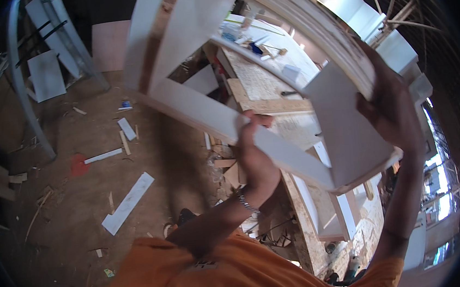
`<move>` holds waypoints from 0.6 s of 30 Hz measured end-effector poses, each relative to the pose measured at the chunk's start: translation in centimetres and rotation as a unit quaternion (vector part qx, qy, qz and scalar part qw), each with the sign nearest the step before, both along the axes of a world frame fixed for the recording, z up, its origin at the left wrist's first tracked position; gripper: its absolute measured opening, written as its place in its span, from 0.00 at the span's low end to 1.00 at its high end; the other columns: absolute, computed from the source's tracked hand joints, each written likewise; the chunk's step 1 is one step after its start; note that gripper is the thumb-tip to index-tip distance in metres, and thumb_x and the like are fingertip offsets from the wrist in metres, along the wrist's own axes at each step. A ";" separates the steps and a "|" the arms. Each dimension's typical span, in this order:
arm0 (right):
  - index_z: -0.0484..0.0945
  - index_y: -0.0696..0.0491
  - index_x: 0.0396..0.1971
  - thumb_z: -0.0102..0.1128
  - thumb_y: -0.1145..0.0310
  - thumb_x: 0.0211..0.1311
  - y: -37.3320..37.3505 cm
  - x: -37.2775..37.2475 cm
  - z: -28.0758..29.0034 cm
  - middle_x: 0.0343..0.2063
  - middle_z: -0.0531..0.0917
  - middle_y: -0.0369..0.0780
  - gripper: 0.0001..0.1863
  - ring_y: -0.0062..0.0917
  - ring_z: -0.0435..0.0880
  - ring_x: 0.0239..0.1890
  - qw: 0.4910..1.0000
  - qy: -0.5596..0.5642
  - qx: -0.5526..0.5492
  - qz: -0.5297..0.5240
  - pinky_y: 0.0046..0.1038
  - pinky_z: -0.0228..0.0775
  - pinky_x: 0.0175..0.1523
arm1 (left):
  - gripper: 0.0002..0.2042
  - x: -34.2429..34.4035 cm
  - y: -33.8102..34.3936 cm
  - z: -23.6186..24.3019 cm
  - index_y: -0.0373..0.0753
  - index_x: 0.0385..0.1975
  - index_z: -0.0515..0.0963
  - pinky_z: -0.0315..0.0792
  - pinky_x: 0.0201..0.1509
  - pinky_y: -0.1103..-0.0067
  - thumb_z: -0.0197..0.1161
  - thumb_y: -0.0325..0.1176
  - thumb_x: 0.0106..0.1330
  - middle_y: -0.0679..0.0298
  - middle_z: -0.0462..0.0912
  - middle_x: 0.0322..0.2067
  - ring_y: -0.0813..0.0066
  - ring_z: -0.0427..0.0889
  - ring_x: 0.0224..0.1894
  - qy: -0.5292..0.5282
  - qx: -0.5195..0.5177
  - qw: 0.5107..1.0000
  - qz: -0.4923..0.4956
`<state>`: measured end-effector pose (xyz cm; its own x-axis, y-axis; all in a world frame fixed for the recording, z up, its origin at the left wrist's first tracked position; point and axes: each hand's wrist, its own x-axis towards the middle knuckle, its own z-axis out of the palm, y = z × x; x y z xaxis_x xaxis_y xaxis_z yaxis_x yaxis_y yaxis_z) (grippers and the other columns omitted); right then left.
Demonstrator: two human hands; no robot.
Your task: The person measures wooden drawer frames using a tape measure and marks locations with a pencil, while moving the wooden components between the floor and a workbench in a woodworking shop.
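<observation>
A white open cabinet frame is held up in front of me, tilted, with bare wood showing along some edges. My left hand grips its near lower rail, the fingers curled over into the opening. At the frame's right end, my right hand is wrapped round the upper corner beside a white end panel. Through the opening shows a worktable, with small tools and a blue item on it. The far parts of the frame run out of the top of the picture.
White board offcuts and wood scraps litter the brown floor at left. Curved strips and panels lean at the far left. Below the held frame, another white wooden piece lies on the bench, near a power tool.
</observation>
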<state>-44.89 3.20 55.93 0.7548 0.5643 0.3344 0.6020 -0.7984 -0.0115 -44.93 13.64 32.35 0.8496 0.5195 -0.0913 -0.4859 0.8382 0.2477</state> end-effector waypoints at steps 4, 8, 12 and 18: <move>0.63 0.54 0.70 0.60 0.77 0.49 7.3 3.8 -4.7 0.49 0.82 0.46 0.42 0.26 0.79 0.50 0.987 0.093 0.076 0.110 0.30 0.71 0.57 | 0.14 -4.2 10.6 -0.4 0.39 0.48 0.74 0.69 0.49 0.77 0.61 0.36 0.65 0.67 0.78 0.34 0.77 0.76 0.40 0.137 0.041 0.983 0.114; 0.62 0.54 0.70 0.66 0.71 0.50 11.6 7.8 -13.5 0.46 0.82 0.49 0.43 0.31 0.82 0.47 0.950 0.221 0.183 0.126 0.34 0.71 0.56 | 0.13 -6.4 18.0 -1.5 0.38 0.44 0.74 0.69 0.40 0.81 0.64 0.35 0.63 0.69 0.74 0.31 0.83 0.72 0.35 0.185 0.120 0.960 0.171; 0.65 0.54 0.67 0.70 0.62 0.49 14.6 13.8 -30.2 0.40 0.85 0.51 0.43 0.35 0.85 0.41 0.901 0.246 0.322 0.157 0.35 0.75 0.51 | 0.10 -4.2 24.7 -5.1 0.38 0.37 0.75 0.63 0.27 0.84 0.66 0.32 0.59 0.71 0.70 0.25 0.83 0.70 0.24 0.250 0.255 0.923 0.147; 0.65 0.54 0.66 0.67 0.66 0.48 19.0 13.7 -45.6 0.49 0.82 0.51 0.41 0.37 0.82 0.53 0.783 0.462 0.416 0.024 0.35 0.71 0.59 | 0.13 1.7 30.2 -13.4 0.35 0.36 0.74 0.67 0.35 0.81 0.67 0.26 0.52 0.67 0.74 0.28 0.80 0.73 0.30 0.382 0.374 0.844 0.030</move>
<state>-31.17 22.25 10.31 0.8762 0.4761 -0.0747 0.0595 -0.2606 -0.9636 -43.20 43.88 18.91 0.6613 0.7149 -0.2271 0.0187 0.2870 0.9578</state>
